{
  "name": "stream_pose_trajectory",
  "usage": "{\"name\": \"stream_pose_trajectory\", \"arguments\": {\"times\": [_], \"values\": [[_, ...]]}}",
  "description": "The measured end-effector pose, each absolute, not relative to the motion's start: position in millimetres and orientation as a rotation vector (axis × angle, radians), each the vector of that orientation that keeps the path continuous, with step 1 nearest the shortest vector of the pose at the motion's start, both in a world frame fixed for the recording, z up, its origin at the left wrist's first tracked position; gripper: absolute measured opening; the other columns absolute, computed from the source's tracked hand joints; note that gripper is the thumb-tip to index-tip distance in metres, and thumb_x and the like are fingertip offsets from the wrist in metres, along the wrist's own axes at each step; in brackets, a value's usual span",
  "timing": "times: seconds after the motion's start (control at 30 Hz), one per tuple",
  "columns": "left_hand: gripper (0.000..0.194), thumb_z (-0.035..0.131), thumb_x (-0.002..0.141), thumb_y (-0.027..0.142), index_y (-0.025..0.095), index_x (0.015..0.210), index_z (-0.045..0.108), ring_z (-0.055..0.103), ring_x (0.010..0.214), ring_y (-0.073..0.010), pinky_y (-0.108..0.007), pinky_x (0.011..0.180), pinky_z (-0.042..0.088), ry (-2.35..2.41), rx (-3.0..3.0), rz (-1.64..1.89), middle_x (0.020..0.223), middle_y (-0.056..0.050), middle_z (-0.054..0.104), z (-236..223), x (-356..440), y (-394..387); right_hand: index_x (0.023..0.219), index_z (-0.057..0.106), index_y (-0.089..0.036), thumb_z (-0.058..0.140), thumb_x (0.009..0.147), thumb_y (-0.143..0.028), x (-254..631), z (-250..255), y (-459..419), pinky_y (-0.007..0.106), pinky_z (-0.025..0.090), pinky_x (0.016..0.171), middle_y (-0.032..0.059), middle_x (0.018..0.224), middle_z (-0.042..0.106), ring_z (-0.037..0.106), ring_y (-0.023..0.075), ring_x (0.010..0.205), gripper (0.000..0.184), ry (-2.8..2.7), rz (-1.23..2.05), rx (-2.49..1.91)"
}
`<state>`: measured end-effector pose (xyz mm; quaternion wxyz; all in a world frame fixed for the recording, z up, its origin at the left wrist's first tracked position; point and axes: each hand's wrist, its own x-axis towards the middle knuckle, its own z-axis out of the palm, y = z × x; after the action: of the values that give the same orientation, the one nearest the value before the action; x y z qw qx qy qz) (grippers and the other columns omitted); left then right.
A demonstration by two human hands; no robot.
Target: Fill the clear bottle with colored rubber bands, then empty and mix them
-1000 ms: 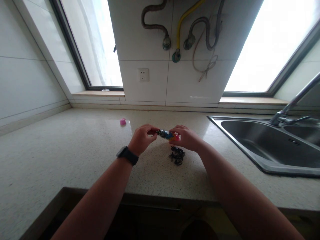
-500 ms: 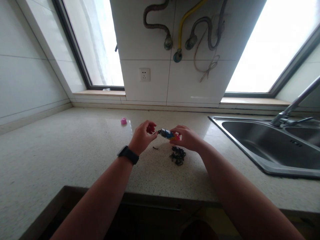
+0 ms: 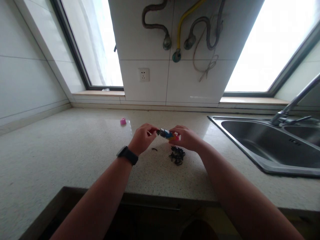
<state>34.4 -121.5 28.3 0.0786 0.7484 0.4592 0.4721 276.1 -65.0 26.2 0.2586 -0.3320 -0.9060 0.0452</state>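
A small tube-shaped container (image 3: 166, 134) with a clear body, blue and yellow print and a pink end lies tilted in my right hand (image 3: 183, 136), its fingers wrapped round the pink end. Dark strands poke out of the container's left end. There my left hand (image 3: 144, 137) pinches at these black strands (image 3: 158, 132) with thumb and forefinger. On the counter below lies a tangled pile of thin black bands (image 3: 177, 155). One loose black band (image 3: 154, 149) rests apart, left of the pile. Farther back on the left sits a small pink cap (image 3: 123, 121).
The speckled counter (image 3: 100, 160) runs up to a tiled wall. To the right is a steel sink (image 3: 250, 143) with a faucet (image 3: 282, 115). A wall socket (image 3: 144, 75) and several hoses are above the counter.
One black band has dropped onto the counter below my left hand. My left fingers parted from the container's end, then closed at it again. My right hand has held the container nearly still.
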Motion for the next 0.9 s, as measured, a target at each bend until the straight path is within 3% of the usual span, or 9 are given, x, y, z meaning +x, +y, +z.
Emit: {"name": "stream_pose_trajectory", "arguments": {"times": [0.2,0.33,0.6,0.8,0.9], "values": [[0.028,0.049,0.086,0.011,0.017,0.103,0.07,0.058,0.084,-0.0144,-0.026,0.069,0.05,1.325,2.242,1.335,0.096,-0.006,0.06,31.7,35.6,-125.9,0.111,0.065,-0.026,0.074,0.075,-0.042,275.9,25.7,-64.6,0.033,0.045,0.082,0.0052,0.104,0.066,0.06,0.0212,0.094,0.04,-2.458,0.117,-0.888],[0.025,0.056,0.087,0.02,0.018,0.109,0.068,0.056,0.09,-0.0168,-0.027,0.068,0.05,1.33,2.306,1.315,0.101,-0.007,0.058,30.3,35.3,-125.0,0.111,0.065,-0.026,0.074,0.076,-0.042,275.2,26.0,-64.7,0.033,0.045,0.081,0.0054,0.105,0.066,0.06,0.0208,0.093,0.04,-2.459,0.131,-0.898],[0.024,0.058,0.09,0.022,0.02,0.114,0.062,0.057,0.077,-0.0128,-0.024,0.063,0.047,1.32,2.272,1.427,0.094,-0.005,0.062,27.3,33.7,-120.7,0.112,0.065,-0.025,0.072,0.078,-0.042,274.9,27.4,-66.7,0.031,0.044,0.08,0.0057,0.104,0.065,0.059,0.0199,0.092,0.039,-2.464,0.155,-0.912],[0.012,0.061,0.089,0.028,0.016,0.092,0.064,0.056,0.074,-0.0127,-0.023,0.06,0.045,1.387,2.237,1.447,0.085,-0.004,0.061,27.3,32.4,-120.9,0.111,0.065,-0.024,0.072,0.077,-0.04,274.2,27.6,-67.4,0.031,0.044,0.08,0.0054,0.104,0.065,0.059,0.0193,0.092,0.038,-2.457,0.153,-0.894],[0.017,0.055,0.092,0.027,0.018,0.094,0.07,0.055,0.077,-0.0129,-0.023,0.06,0.045,1.335,2.286,1.386,0.09,-0.005,0.059,27.8,33.8,-122.7,0.11,0.065,-0.024,0.073,0.077,-0.039,273.2,29.1,-68.8,0.031,0.044,0.081,0.0056,0.103,0.066,0.059,0.0192,0.092,0.037,-2.462,0.154,-0.871]]}}
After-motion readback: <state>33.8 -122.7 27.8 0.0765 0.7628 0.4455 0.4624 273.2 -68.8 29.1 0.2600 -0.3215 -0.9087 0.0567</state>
